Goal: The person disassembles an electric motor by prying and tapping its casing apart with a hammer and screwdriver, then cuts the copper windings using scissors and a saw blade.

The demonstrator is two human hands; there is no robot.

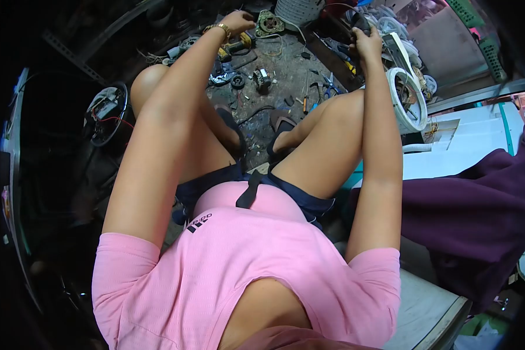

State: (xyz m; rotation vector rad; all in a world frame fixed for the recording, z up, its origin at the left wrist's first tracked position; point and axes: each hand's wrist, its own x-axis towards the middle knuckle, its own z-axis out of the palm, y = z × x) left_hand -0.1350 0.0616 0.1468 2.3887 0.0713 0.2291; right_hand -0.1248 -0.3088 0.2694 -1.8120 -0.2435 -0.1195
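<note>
My left hand point(239, 22), with a gold band at its wrist, reaches out over the floor at the top. Its fingers look curled together, and what they hold, if anything, is too small to tell. Just right of its fingertips lies a round greenish-yellow metal part point(269, 23). At the upper right, my right hand point(367, 45) is closed around a dark rounded object point(360, 23), with a thin cord near it. Below my left hand, a yellow-and-black power tool point(239, 44) rests on the floor.
Between my feet and hands, the dirty floor point(286, 61) bears a small motor part point(262, 79), blue-handled pliers point(331, 86) and an orange screwdriver point(305, 104). A white round housing point(407, 100) stands right of my knee. A wired round unit point(106, 112) is at left; purple cloth point(472, 204) hangs right.
</note>
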